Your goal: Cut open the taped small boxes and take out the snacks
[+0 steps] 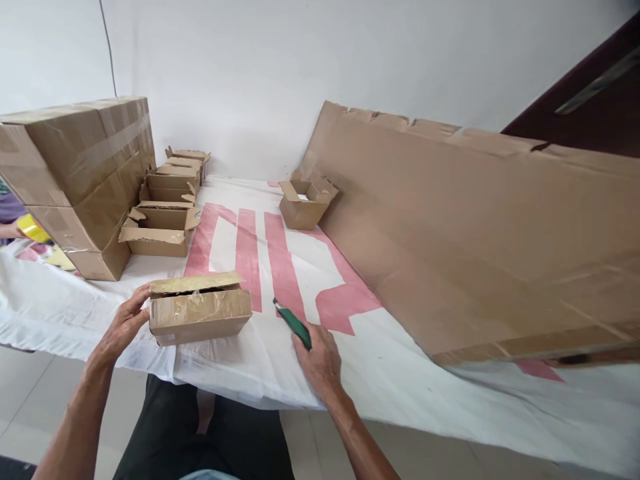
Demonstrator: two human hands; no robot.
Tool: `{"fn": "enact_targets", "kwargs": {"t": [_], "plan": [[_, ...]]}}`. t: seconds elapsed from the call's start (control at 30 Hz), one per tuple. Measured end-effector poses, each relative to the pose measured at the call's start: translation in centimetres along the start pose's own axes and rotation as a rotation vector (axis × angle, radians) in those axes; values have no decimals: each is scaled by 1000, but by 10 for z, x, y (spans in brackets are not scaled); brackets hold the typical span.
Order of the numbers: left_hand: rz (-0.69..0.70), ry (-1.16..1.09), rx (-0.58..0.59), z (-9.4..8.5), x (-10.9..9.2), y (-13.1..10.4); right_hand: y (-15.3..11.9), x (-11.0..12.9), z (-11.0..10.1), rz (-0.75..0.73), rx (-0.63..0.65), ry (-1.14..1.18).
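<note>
A small cardboard box (200, 313) rests near the table's front edge, its taped top flap slightly raised along a dark gap. My left hand (127, 323) grips the box's left end, with some fingertips hidden behind it. To the right of the box, my right hand (320, 357) is closed around a green utility knife (294, 327). The knife points up and left, its tip apart from the box and over the cloth.
Taped cartons (85, 167) form a stack at the left, beside a row of open boxes (160, 240). Another open box (304, 208) stands farther back. A large cardboard sheet (460, 233) leans on the right. Part of another person's hand (9, 230) shows at far left.
</note>
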State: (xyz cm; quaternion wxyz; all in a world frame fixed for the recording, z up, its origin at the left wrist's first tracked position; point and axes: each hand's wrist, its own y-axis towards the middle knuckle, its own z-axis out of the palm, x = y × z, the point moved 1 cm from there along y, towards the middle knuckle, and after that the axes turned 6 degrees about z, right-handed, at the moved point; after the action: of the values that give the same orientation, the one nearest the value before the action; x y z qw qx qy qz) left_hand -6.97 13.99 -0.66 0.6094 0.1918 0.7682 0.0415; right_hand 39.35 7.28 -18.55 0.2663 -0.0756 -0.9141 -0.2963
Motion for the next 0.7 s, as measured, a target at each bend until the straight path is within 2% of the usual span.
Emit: {"fn": "enact_targets", "kwargs": {"t": [0.2,0.33,0.57,0.7], "plan": [[-12,59,-123,4,10,9,12,18,-8,42,5,9],[-83,22,-181,3,17,16,20,23,-10,130,37,89],[-137,23,-123,1,9,19,28,28,-16,263,-4,322],[-100,21,-103,2,4,18,37,41,-29,336,64,524]]}}
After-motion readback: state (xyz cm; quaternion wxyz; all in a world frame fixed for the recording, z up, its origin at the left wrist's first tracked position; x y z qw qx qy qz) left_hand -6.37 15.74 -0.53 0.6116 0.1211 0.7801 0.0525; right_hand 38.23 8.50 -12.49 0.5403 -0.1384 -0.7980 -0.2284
